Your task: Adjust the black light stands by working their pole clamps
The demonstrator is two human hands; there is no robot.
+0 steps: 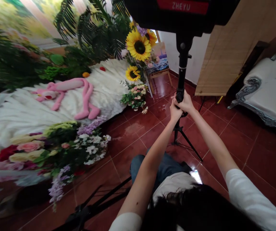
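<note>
A black light stand (pixel 182 77) rises upright in front of me, with a large black lamp head (pixel 152 14) on top that bears a red label reading "ZHEYU". Both hands are wrapped round its pole at a dark clamp collar (pixel 179 95). My left hand (pixel 176 110) grips from the left, just below the collar. From the right, my right hand (pixel 187 102) closes round the same spot, its fingers partly hidden behind the pole. Lower down, the stand's thin legs (pixel 190 144) spread over the tiles.
To the left, a pink plush toy (pixel 68 85) lies on a white fur-covered platform (pixel 111 75), bordered by artificial flowers (pixel 32 146). Sunflowers (pixel 139 46) stand near a small easel painting (pixel 162 57). A silver-trimmed sofa (pixel 267 83) is right; another black stand (pixel 89 208) lies low left.
</note>
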